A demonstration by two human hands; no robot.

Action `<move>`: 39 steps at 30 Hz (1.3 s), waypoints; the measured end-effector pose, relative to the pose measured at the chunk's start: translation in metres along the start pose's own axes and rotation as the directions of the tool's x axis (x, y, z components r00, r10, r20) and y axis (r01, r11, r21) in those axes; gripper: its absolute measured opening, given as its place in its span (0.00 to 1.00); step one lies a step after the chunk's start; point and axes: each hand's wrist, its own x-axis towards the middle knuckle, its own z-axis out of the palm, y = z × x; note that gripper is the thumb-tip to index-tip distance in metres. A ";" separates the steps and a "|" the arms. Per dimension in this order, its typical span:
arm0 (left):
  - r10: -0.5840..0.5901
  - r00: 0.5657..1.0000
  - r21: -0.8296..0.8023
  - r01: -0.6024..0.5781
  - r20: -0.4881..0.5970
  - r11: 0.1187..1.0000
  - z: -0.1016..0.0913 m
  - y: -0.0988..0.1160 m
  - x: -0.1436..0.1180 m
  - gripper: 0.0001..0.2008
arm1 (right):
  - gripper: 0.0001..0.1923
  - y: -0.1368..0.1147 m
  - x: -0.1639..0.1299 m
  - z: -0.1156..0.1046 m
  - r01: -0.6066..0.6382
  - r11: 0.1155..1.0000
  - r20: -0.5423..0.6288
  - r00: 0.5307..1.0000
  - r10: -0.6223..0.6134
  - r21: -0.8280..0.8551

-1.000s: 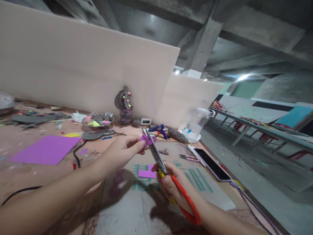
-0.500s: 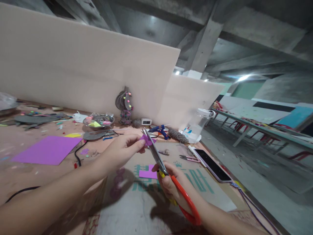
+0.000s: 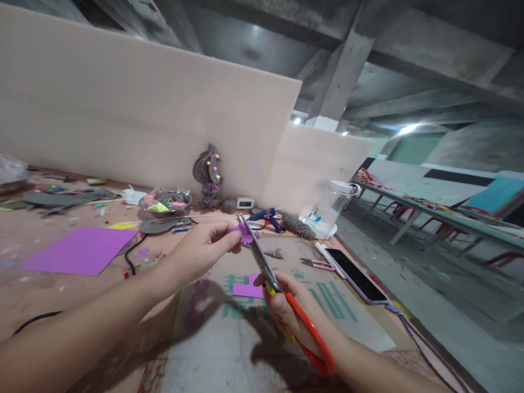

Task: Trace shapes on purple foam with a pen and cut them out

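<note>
Between thumb and fingers, my left hand [image 3: 216, 240] pinches a small purple paper piece [image 3: 242, 233]. My right hand [image 3: 292, 300] is wrapped round the handles of a pair of scissors [image 3: 262, 259] with red and yellow grips. The blades point up and away, nearly closed, and lie across the small piece at its right side. Below the blades, a purple paper offcut [image 3: 244, 287] lies on the printed board [image 3: 213, 349], partly hidden by my right fingers. Farther left, a large purple sheet [image 3: 79, 251] lies flat on the table.
Behind my hands are a blue glue gun [image 3: 268, 218], grey yarn [image 3: 298, 225], a clear jug [image 3: 329, 210] and a metal bowl of bits [image 3: 166, 203]. A phone [image 3: 357, 275] and pink thread snips [image 3: 318, 265] lie right. A grey decorated figure [image 3: 209, 177] stands against the pale panel [image 3: 143, 109].
The small purple piece has turned slightly in my left fingers, and that hand has shifted a little left. The scissors and right hand have stayed almost still.
</note>
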 end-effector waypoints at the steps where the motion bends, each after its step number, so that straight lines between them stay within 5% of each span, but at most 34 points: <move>1: 0.009 1.000 0.010 -0.009 -0.005 1.000 0.000 0.000 0.000 0.16 | 0.33 0.000 0.000 0.000 -0.001 1.000 0.003 1.000 0.001 0.004; 14: 0.044 0.999 -0.011 -0.045 -0.013 0.999 -0.003 -0.004 0.002 0.15 | 0.34 -0.003 0.001 0.000 -0.010 1.000 0.008 1.000 0.010 0.009; 26: -0.106 0.993 -0.163 0.095 -0.061 0.982 0.010 -0.007 -0.001 0.13 | 0.32 0.001 0.001 0.001 0.024 1.000 0.030 0.999 -0.024 -0.001; 34: -0.106 0.990 -0.259 0.126 0.089 0.958 0.014 0.000 -0.005 0.09 | 0.31 -0.001 -0.006 0.001 0.187 0.974 0.046 0.982 -0.182 -0.131; 39: -0.120 0.987 -0.275 0.144 0.105 0.950 0.018 0.002 -0.006 0.08 | 0.31 0.000 -0.006 -0.001 0.175 0.972 0.077 0.983 -0.165 -0.157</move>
